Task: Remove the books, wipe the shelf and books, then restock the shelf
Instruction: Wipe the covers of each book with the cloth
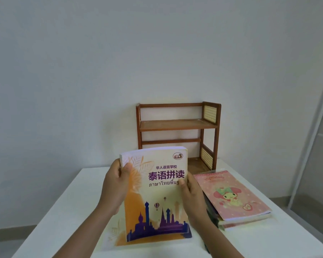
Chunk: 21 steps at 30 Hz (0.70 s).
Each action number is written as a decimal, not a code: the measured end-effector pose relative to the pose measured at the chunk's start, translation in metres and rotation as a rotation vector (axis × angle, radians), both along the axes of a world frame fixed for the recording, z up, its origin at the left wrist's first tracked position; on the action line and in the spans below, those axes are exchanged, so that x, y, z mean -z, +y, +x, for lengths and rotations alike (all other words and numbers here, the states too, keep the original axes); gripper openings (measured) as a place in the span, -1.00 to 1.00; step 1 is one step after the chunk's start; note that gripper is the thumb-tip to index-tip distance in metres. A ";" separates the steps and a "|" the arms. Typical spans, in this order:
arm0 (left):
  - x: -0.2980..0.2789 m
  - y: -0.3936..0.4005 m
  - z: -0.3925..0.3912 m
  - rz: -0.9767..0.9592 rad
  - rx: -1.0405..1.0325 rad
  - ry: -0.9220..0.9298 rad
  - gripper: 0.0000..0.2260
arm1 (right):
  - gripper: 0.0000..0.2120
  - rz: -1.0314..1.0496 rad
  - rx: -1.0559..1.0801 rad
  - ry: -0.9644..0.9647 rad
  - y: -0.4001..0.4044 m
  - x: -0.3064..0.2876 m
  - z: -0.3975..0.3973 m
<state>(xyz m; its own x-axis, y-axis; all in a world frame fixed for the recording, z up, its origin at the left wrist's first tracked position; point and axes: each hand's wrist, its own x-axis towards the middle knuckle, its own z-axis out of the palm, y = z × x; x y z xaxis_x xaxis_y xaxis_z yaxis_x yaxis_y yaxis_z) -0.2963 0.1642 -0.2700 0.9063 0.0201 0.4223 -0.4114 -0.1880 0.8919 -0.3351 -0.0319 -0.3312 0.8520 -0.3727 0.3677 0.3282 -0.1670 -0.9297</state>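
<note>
A cream and orange book (157, 194) with purple temple outlines stands upright on the white table (67, 211), its cover facing me. My left hand (114, 189) grips its left edge, thumb on the cover. On its right edge rests my right hand (192, 198), fingers wrapped behind. Behind the book a small brown wooden shelf (177, 125) stands against the wall, both of its boards bare. To the right lies a stack of books (236, 200) with a pink cartoon cover on top.
The table's right edge runs close to the book stack. A white wall (101, 71) rises right behind the shelf. A grey frame or door (313, 146) stands at the far right. Floor shows at the lower left.
</note>
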 end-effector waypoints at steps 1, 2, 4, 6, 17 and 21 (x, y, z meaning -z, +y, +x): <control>0.004 0.001 -0.001 -0.004 -0.003 -0.014 -0.83 | -0.82 0.007 0.003 -0.009 0.000 0.003 0.000; 0.009 0.001 -0.003 -0.012 0.000 -0.042 -0.81 | -0.82 0.003 0.013 -0.011 0.001 0.004 0.000; 0.028 0.002 -0.012 -0.021 0.026 -0.069 -0.68 | -0.81 -0.023 0.031 0.018 0.002 0.012 -0.002; 0.058 0.000 -0.022 0.003 0.061 -0.018 -0.51 | -0.77 -0.076 0.019 0.036 0.005 0.024 -0.007; 0.035 -0.083 -0.001 0.290 0.039 -0.065 -0.32 | -0.81 -0.153 0.254 0.128 -0.064 -0.010 0.015; 0.018 -0.147 0.029 0.420 0.259 0.153 -0.25 | -0.79 -0.349 0.352 0.311 -0.144 -0.038 0.019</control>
<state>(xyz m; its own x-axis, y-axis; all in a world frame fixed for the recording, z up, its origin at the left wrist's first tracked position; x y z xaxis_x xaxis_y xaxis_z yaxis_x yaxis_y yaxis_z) -0.2670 0.0167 -0.2883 0.9109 -0.3562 0.2083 -0.3631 -0.4521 0.8147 -0.3157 -0.1759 -0.2927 0.7867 -0.5541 0.2721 -0.0819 -0.5306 -0.8437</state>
